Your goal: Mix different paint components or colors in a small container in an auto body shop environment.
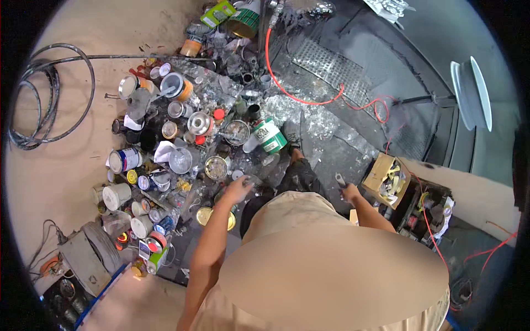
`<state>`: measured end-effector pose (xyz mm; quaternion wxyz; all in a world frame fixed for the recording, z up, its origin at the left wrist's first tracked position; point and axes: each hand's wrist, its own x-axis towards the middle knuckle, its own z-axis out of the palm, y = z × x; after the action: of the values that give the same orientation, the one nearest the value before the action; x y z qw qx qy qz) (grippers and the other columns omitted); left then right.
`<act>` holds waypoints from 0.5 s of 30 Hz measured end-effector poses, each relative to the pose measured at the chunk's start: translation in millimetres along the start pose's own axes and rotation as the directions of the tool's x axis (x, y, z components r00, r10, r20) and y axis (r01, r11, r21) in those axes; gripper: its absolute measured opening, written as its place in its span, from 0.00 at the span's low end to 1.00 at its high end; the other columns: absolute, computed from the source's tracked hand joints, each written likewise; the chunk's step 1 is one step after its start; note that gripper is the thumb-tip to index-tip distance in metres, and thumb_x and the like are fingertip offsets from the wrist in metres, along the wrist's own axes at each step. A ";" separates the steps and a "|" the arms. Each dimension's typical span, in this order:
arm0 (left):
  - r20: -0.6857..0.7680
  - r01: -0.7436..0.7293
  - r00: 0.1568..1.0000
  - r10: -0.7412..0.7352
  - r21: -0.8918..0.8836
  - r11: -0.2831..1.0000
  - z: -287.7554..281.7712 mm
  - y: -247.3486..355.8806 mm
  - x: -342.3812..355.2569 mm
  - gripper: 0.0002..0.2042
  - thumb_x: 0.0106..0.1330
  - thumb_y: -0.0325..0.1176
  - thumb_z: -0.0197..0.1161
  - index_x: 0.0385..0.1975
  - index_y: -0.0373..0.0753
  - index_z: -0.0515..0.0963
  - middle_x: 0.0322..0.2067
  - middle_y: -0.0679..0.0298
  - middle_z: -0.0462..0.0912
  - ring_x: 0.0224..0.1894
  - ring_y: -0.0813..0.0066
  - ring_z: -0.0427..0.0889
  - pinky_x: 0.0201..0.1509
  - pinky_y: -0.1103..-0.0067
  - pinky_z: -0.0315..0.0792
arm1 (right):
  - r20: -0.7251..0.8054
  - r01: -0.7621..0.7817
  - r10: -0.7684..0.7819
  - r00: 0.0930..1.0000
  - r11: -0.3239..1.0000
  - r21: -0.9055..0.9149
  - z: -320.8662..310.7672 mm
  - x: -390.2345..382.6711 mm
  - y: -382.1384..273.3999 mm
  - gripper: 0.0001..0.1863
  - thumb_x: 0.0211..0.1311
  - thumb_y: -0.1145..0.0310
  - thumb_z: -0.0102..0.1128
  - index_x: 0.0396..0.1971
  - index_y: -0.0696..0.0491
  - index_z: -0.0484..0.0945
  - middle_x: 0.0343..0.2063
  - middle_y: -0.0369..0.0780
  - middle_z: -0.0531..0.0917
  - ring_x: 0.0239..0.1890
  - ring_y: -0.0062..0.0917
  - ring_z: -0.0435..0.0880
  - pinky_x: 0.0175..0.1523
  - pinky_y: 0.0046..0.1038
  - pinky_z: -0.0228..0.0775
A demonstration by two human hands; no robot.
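Note:
My left hand (237, 190) is closed in front of my body, beside an open round tin (216, 167). A greyish, partly see-through shape shows at its fingertips, too blurred to name. My right hand (350, 193) is wrapped round a short grey hand tool (340, 179) with a hole near its tip; its lower part is hidden in the fist. Between the hands and further ahead, a green and white can (270, 136) lies tilted near my shoe (292, 132). Two yellowish lids or tins (204, 215) sit below my left forearm.
Paint cans (126, 160), tubs (180, 160) and cups crowd the left. A cardboard box (381, 176) with scraps stands at right, beside a dark crate (422, 212). A red hose (298, 99) crosses the floor. A wheel rim (472, 94) is mounted at far right.

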<state>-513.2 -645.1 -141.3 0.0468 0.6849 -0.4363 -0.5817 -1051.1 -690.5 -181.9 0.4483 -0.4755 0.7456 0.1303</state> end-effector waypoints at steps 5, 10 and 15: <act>-0.089 0.046 0.994 -0.060 -0.151 0.987 6.9 16.4 -3.5 0.27 0.66 0.48 0.63 0.60 0.36 0.72 0.50 0.46 0.81 0.52 0.53 0.81 0.56 0.67 0.73 | 0.096 0.092 -0.101 0.990 0.991 0.099 -23.8 47.4 -109.9 0.17 0.61 0.62 0.61 0.43 0.59 0.80 0.35 0.52 0.85 0.42 0.48 0.84 0.45 0.41 0.73; -0.211 0.037 0.971 -0.113 -0.331 0.943 44.2 38.8 47.4 0.22 0.67 0.45 0.62 0.54 0.35 0.75 0.45 0.48 0.83 0.48 0.56 0.82 0.53 0.68 0.73 | 0.250 0.421 -0.388 0.887 0.903 -0.091 -52.6 140.8 -221.2 0.16 0.65 0.63 0.58 0.46 0.58 0.78 0.31 0.46 0.85 0.33 0.33 0.83 0.40 0.34 0.74; -0.088 0.189 0.968 -0.236 -0.369 0.910 100.8 28.9 131.0 0.23 0.64 0.49 0.63 0.51 0.37 0.76 0.43 0.48 0.84 0.46 0.53 0.83 0.52 0.66 0.74 | 0.469 0.182 -0.243 0.849 0.968 0.171 -14.5 218.3 -284.2 0.14 0.65 0.61 0.60 0.42 0.56 0.78 0.33 0.38 0.85 0.30 0.22 0.81 0.37 0.30 0.74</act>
<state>-620.8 -703.6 -255.9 0.1354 0.7449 -0.2420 -0.6068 -856.2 -974.9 -280.7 0.6607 -0.4792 0.5580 0.1501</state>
